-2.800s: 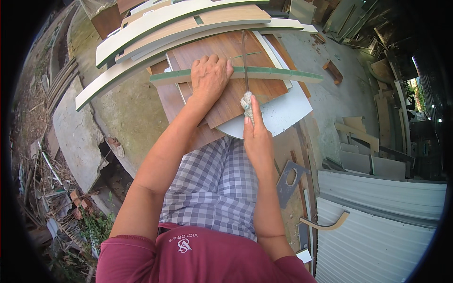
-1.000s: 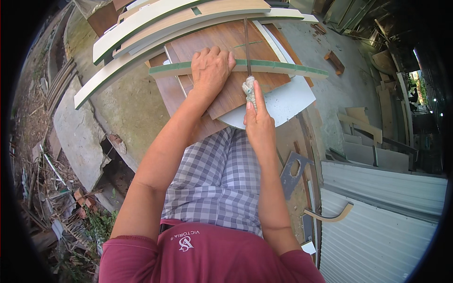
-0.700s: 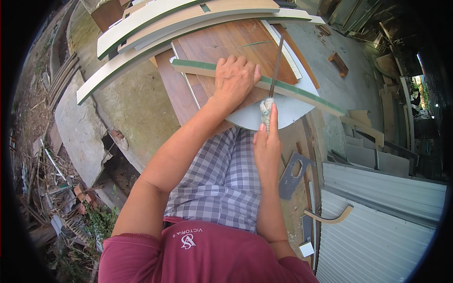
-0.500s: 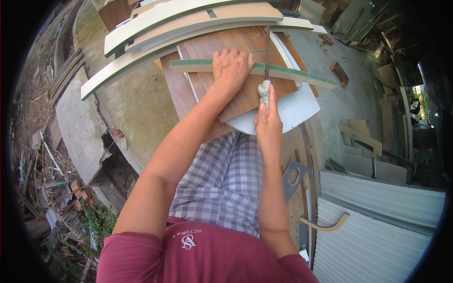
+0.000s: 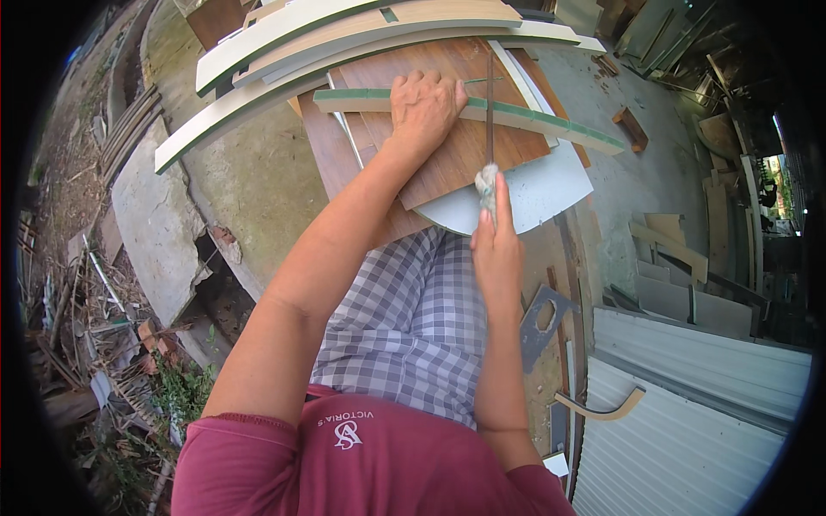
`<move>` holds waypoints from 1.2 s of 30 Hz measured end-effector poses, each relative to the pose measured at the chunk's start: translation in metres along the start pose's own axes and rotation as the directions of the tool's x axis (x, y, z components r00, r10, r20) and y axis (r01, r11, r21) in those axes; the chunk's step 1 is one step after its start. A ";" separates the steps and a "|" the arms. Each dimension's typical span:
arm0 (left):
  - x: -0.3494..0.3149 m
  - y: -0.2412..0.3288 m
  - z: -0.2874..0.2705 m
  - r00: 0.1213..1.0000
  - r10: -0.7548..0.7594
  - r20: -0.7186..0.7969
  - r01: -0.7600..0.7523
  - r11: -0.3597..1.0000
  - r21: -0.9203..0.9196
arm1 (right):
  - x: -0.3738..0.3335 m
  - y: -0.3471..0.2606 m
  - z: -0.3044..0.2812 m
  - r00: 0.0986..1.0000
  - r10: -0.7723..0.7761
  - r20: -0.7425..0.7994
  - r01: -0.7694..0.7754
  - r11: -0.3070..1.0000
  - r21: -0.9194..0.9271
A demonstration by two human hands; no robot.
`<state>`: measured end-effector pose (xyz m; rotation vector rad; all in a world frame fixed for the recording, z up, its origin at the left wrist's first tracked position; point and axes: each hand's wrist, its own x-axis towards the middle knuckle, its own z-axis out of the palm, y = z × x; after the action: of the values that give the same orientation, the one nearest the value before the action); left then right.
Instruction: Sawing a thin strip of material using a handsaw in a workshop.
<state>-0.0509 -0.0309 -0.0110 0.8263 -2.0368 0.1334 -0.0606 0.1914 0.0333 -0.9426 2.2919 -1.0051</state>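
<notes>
My left hand (image 5: 423, 107) is wrapped over a narrow curved board (image 5: 516, 118) with a green top edge and a pale side, pressing it onto a stack of brown wood-grain panels (image 5: 456, 176). The board runs crosswise in front of me. In my right hand (image 5: 497, 245) is the pale, cloth-wrapped handle of a long thin blade (image 5: 490, 112). It points away from me and crosses the board just right of my left hand. The blade shows nearly edge-on, so I cannot tell whether it has teeth. A thin green strip (image 5: 483, 80) lies beyond the board.
Long curved boards (image 5: 249, 109) lie stacked beyond the panels. A white rounded panel (image 5: 551, 191) juts out beneath them. Corrugated sheets (image 5: 688, 439) and a curved wooden piece (image 5: 602, 414) are at the lower right. Broken concrete (image 5: 163, 215) and debris lie to the left.
My right hand has drawn the blade back toward me, its handle now farther from the board. My left hand keeps its hold on the board. The whole view has shifted slightly.
</notes>
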 end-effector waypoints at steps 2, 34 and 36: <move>0.000 0.003 0.001 1.000 -0.008 -0.004 0.008 1.000 0.000 | 0.023 -0.008 0.001 1.000 -0.012 -0.003 0.012 1.000 -0.017; -0.004 -0.001 0.013 1.000 0.014 -0.015 -0.014 1.000 -0.005 | 0.014 0.013 0.014 0.994 -0.066 -0.084 0.070 0.997 0.044; -0.003 -0.002 0.015 0.998 0.018 -0.055 -0.018 1.000 -0.007 | 0.031 0.006 0.014 0.994 -0.074 -0.078 0.077 0.996 0.036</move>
<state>-0.0596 -0.0365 -0.0229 0.7920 -1.9920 0.1572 -0.0741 0.1653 0.0163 -0.9975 2.3056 -1.1319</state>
